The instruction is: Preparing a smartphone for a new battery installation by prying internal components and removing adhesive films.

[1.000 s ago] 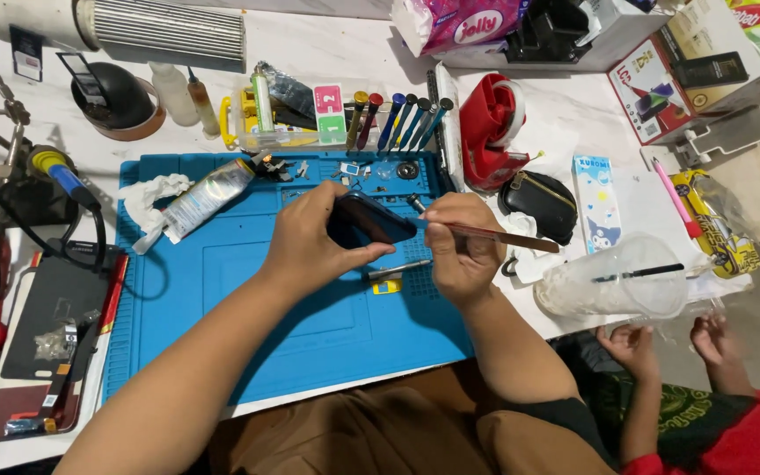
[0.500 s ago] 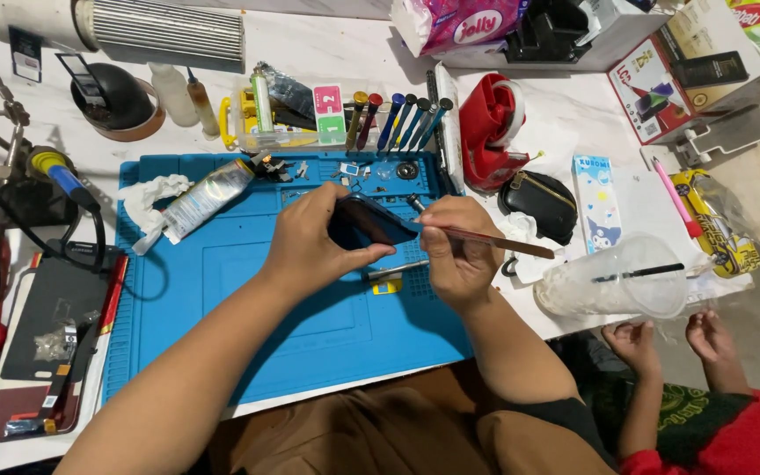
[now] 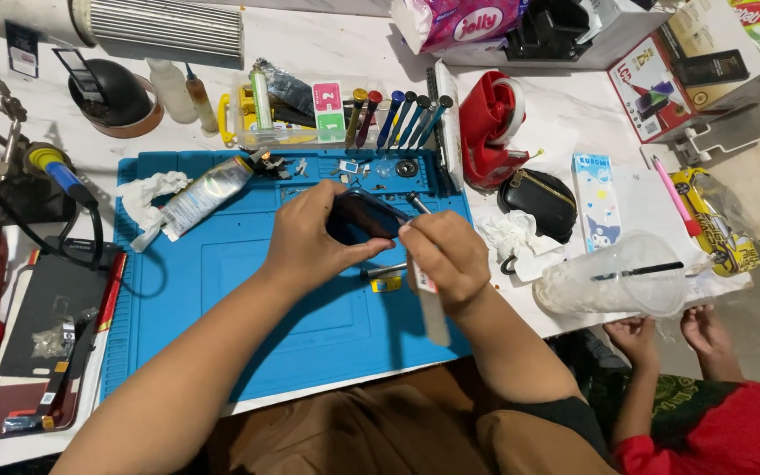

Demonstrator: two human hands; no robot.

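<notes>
Right hand (image 3: 450,257) has swung its flat tool since half a second ago: then the thin tool stuck out sideways to the right, now a pale flat strip (image 3: 428,308) hangs down from the fist toward the person's lap. Left hand (image 3: 310,239) holds as before, fingers and thumb pinched around the edges of a small dark phone (image 3: 362,215), lifted just over the blue mat (image 3: 222,281). Right hand is curled shut on the strip, fingertips touching the phone's right end.

Risks, judged from this: the phone is gripped only by its edges, so a push from the right hand could pop it loose onto the mat. The strip's tip is hidden by the fingers, so depth can't be told; levering too hard could crack the screen or nick something inside. Tiny screws and parts (image 3: 371,167) lie loose at the mat's top edge near the hands, and a wrist sweep could scatter them.

Further out: a silver tube (image 3: 200,195), a row of screwdrivers (image 3: 398,119), a red tape holder (image 3: 494,127), and a clear plastic cup (image 3: 609,281) at the table edge, close to another person's hands (image 3: 675,334), where it could get knocked off.
</notes>
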